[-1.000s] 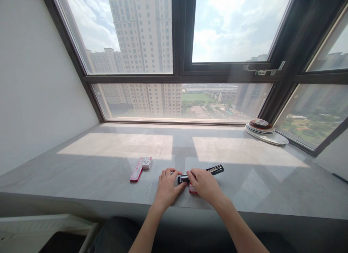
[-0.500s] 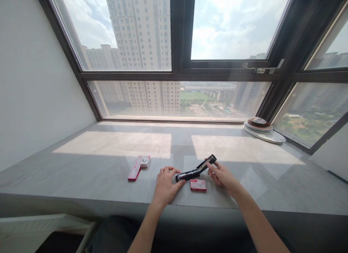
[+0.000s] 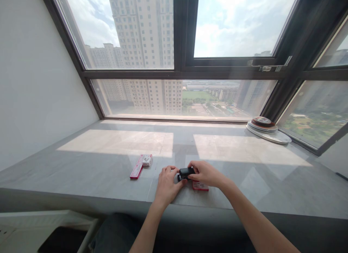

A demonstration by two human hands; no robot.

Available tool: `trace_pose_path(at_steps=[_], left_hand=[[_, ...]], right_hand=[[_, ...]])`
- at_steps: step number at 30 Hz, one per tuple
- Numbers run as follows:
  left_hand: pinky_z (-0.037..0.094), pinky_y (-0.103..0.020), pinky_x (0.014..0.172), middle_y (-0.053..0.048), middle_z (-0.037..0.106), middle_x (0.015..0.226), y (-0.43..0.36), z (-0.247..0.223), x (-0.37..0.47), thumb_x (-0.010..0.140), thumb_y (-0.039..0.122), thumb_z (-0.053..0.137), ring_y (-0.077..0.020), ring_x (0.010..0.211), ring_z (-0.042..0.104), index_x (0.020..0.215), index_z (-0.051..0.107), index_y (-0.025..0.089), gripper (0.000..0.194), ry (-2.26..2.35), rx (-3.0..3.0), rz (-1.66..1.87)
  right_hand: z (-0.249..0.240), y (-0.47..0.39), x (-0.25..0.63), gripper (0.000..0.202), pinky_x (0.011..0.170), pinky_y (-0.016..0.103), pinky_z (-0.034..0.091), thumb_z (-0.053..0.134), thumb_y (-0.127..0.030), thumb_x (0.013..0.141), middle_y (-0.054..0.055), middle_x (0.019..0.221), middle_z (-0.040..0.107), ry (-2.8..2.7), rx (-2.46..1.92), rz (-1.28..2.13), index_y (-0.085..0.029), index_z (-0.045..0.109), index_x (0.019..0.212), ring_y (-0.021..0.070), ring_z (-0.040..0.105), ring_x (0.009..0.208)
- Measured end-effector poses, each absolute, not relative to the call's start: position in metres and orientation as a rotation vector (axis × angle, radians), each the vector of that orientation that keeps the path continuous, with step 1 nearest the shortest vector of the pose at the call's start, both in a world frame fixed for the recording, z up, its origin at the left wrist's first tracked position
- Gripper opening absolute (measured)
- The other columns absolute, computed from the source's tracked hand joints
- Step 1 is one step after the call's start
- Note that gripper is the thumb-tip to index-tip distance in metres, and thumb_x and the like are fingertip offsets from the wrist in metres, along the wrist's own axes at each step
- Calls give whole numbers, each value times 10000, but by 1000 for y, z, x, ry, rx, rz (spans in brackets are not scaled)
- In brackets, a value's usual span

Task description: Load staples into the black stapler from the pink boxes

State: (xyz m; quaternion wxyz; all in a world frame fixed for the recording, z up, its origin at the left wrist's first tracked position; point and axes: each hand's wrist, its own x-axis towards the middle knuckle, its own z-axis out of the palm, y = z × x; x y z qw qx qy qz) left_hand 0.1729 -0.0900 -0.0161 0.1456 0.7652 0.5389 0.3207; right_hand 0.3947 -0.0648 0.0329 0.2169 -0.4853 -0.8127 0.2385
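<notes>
The left hand (image 3: 169,184) and right hand (image 3: 208,173) have fingers clamped on one stapler (image 3: 186,171), beside one red box (image 3: 200,187).

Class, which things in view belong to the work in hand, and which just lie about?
Belong:
black oblong stapler, held
perhaps flat red-and-white box

Likely lying about:
long pink-and-white box
small white box
round stacked discs

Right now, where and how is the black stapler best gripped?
The black stapler is probably best pinched across the long sides of its upper part, from the right, where the right hand is. That part is bar-shaped; the left hand occupies the left end, and a pink box crowds the near side.
</notes>
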Motion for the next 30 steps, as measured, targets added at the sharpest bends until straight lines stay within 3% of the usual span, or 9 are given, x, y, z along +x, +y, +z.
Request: trace_pose_path(at_steps=[3, 6, 8, 11, 17, 21, 24, 30], left_hand=[[422, -419, 991, -55, 598, 1187, -96, -8, 174, 858, 345, 653, -281, 1167, 517, 1121, 640, 283, 270, 1533, 2199, 986], [416, -409, 1025, -49, 602, 1229, -107, 7, 187, 888, 119, 457, -247, 1186, 531, 1198, 620, 294, 391, 1457, 2198, 1080], [408, -376, 1048, 2, 624, 1249, -114, 17, 202, 801, -8, 404, -213, 1198, 539, 1175, 646, 338, 564, 1208, 2350, 975], [396, -347, 1081, 84, 635, 1294, -117, 26, 221, 663, -66, 456, -202, 1255, 522, 1165, 663, 395, 712, 764, 2574, 705], [415, -395, 1099, 14, 580, 1384, -96, 23, 181, 686, 26, 523, -246, 1260, 529, 1306, 608, 389, 724, 992, 2507, 614], [424, -378, 1098, -53, 615, 1313, -87, 18, 139, 742, 259, 679, -263, 1240, 540, 1433, 522, 320, 711, 1214, 2261, 645], [436, -355, 1082, -46, 633, 1267, -89, 12, 140, 715, 356, 759, -250, 1204, 565, 1444, 505, 316, 774, 1210, 2194, 679], [456, -322, 1050, -25, 632, 1253, -98, 4, 168, 687, 371, 817, -227, 1176, 579, 1396, 533, 337, 764, 1169, 2165, 748]], right_hand=[[38, -67, 402, 190, 549, 248, 266, 624, -336, 894, -14, 687, 618, -2287, -1341, 660, -230, 731, 1010, 136, 508, 604], [38, -65, 418, 233, 545, 254, 271, 624, -393, 900, 6, 689, 626, -2202, -1437, 591, -223, 752, 995, 143, 507, 606], [32, -59, 429, 273, 535, 248, 273, 672, -452, 860, -8, 654, 579, -2115, -1510, 580, -205, 750, 944, 136, 483, 591], [21, -51, 444, 374, 518, 230, 290, 712, -508, 809, -44, 602, 482, -1952, -1551, 707, -171, 733, 971, 120, 440, 566], [3, -70, 454, 592, 414, 203, 257, 669, -637, 817, -79, 574, 368, -1605, -1404, 1122, -177, 672, 1191, 85, 324, 464], [-6, -103, 434, 598, 369, 204, 321, 581, -687, 869, -97, 566, 299, -1407, -1244, 1367, -209, 617, 1227, 78, 286, 408], [-13, -113, 408, 623, 361, 212, 359, 562, -703, 874, -104, 538, 302, -1393, -1206, 1376, -215, 588, 1260, 86, 317, 381], [-26, -103, 379, 665, 319, 221, 319, 571, -686, 878, -91, 526, 395, -1395, -1205, 1296, -192, 567, 1322, 92, 345, 346]])
